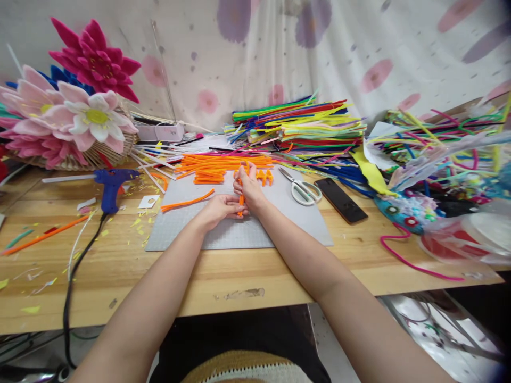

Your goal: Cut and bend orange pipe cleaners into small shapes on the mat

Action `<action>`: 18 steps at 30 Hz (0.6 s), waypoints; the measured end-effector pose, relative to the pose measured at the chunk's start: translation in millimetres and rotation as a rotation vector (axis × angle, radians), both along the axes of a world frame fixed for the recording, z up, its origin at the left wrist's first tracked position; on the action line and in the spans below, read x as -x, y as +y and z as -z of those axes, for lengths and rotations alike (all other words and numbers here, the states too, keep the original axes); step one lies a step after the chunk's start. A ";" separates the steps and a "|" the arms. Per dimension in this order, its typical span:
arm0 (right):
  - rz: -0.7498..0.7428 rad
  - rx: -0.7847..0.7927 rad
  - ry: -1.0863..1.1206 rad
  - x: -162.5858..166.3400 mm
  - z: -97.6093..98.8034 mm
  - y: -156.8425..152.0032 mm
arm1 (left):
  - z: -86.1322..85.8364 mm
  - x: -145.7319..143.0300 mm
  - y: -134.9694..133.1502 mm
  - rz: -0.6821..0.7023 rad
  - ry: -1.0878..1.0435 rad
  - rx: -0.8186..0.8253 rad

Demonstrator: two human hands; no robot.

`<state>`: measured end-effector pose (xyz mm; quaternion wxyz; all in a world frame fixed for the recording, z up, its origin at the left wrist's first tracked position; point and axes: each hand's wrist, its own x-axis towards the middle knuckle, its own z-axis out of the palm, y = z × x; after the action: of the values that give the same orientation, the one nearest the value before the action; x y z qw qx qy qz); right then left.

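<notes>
Work surface is a pale wooden tabletop (120, 276), scuffed near its front edge and littered with yellow scraps, set against a draped white cloth (279, 48) printed with pink and purple blooms. A grey gridded cutting mat (279, 223) lies at the centre. Over it, the left hand (221, 207) and right hand (249, 187) meet, both closed on a bent orange pipe cleaner (241, 199) held upright between them; the exact finger placement is hard to read at this range. Loose fuzzy orange stems (215, 165) are heaped at the mat's back edge, one curved orange length (187, 202) lying apart to the left. A multicoloured pile of stems (303, 125) fills the back edge. White-handled scissors (301, 189) and a black phone (340, 200) sit by the mat's right edge. A blue glue gun (112, 186) stands on the left; plush pink flowers (75, 114) occupy the back left corner.
</notes>
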<state>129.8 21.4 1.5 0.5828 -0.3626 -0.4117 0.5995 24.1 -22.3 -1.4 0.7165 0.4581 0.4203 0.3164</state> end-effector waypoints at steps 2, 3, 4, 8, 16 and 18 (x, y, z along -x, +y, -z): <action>0.000 0.024 0.034 -1.6 0.3 0.7 | -0.3 0.3 0.1 -0.002 0.008 0.007; 0.002 0.035 0.045 -2.1 0.2 1.0 | -0.8 0.1 -0.1 -0.007 0.011 0.012; 0.006 0.042 0.052 -2.4 0.1 1.2 | -1.5 -0.2 -0.4 -0.010 0.013 0.018; 0.033 0.040 0.060 -2.0 -0.2 1.3 | -4.3 -2.1 -1.9 -0.016 0.015 0.032; 0.070 0.029 0.075 -0.6 1.7 3.2 | -3.2 -2.9 -2.3 -0.038 0.020 0.024; 0.076 0.033 0.072 -0.1 1.6 2.9 | -3.5 -3.4 -2.1 -0.041 0.027 0.026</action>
<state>129.8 24.3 -0.1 0.6138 -0.3657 -0.3662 0.5962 27.5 -24.5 2.1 0.7099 0.4442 0.4435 0.3193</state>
